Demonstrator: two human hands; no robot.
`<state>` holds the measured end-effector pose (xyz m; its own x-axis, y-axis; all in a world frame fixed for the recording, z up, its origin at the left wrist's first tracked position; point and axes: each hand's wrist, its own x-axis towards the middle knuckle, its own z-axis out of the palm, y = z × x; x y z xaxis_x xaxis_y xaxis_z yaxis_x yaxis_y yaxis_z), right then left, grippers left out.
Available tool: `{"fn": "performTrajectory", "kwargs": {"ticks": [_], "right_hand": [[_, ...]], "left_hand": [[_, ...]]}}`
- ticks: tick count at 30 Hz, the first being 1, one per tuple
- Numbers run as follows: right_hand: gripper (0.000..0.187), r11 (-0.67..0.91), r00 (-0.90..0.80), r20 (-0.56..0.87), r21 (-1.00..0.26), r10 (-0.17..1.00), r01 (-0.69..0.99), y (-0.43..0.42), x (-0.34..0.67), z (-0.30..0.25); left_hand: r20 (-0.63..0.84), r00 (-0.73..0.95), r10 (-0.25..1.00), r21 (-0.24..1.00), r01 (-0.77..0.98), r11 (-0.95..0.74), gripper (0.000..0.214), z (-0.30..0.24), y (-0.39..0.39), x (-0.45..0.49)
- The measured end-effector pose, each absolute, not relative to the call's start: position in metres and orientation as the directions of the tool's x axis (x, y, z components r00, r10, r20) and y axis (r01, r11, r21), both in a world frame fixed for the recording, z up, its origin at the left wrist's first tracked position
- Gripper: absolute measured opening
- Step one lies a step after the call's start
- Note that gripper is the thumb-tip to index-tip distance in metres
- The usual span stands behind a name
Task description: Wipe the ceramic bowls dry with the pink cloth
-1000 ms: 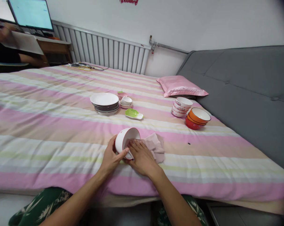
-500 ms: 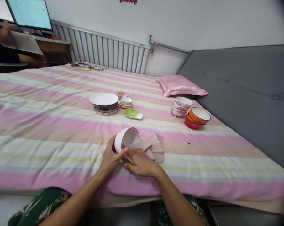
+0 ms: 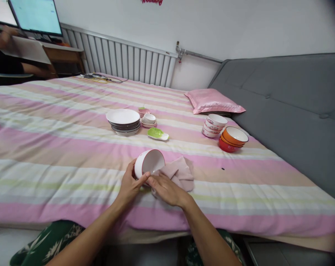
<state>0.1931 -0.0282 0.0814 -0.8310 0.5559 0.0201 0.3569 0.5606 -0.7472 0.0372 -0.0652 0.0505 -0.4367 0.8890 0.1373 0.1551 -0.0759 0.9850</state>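
Note:
A white bowl (image 3: 153,161) with a red rim is tilted on its side above the bed's front part, its mouth turned to the right. My left hand (image 3: 131,183) grips it from the left, thumb at the near rim. My right hand (image 3: 167,188) is closed on a beige-pink cloth (image 3: 181,173) at the bowl's near right rim; the fingertips are partly hidden. The rest of the cloth lies crumpled on the striped bedspread (image 3: 101,159).
Beyond the bowl stand stacked plates (image 3: 123,117), small white dishes (image 3: 149,119), a pink dish (image 3: 144,111) and a green dish (image 3: 156,133). To the right are stacked white bowls (image 3: 212,127), orange and red bowls (image 3: 234,138) and a pink pillow (image 3: 214,100). Another person's arm (image 3: 2,38) shows at the far-left desk.
My right hand has shifted slightly at the bowl's rim, its fingers now more curled into the cloth. The bowl is turned very slightly; the other dishes stay put.

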Motion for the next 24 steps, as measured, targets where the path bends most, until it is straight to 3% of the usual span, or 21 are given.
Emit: {"fn": "performTrajectory", "kwargs": {"ticks": [9, 11, 14, 18, 24], "right_hand": [[0.039, 0.682, -0.736, 0.21, -0.595, 0.643, 0.425, -0.025, 0.185, 0.073], [0.031, 0.648, -0.652, 0.251, -0.588, 0.715, 0.484, -0.025, 0.184, 0.074], [0.02, 0.461, -0.384, 0.257, -0.554, 0.887, 0.693, -0.024, 0.185, 0.075], [0.035, 0.24, -0.211, 0.117, -0.402, 0.971, 0.884, -0.026, 0.187, 0.073], [0.054, 0.225, -0.22, 0.053, -0.328, 0.974, 0.917, -0.031, 0.181, 0.068]], "left_hand": [[0.13, -0.426, 0.895, 0.99, 0.109, -0.092, 0.067, 0.051, -0.066, 0.038], [0.122, -0.433, 0.893, 0.991, 0.098, -0.088, 0.067, 0.05, -0.065, 0.038], [0.118, -0.437, 0.891, 0.992, 0.092, -0.086, 0.067, 0.05, -0.065, 0.038], [0.118, -0.431, 0.895, 0.992, 0.08, -0.093, 0.067, 0.052, -0.065, 0.039], [0.09, -0.451, 0.888, 0.996, 0.028, -0.087, 0.072, 0.047, -0.069, 0.04]]}}
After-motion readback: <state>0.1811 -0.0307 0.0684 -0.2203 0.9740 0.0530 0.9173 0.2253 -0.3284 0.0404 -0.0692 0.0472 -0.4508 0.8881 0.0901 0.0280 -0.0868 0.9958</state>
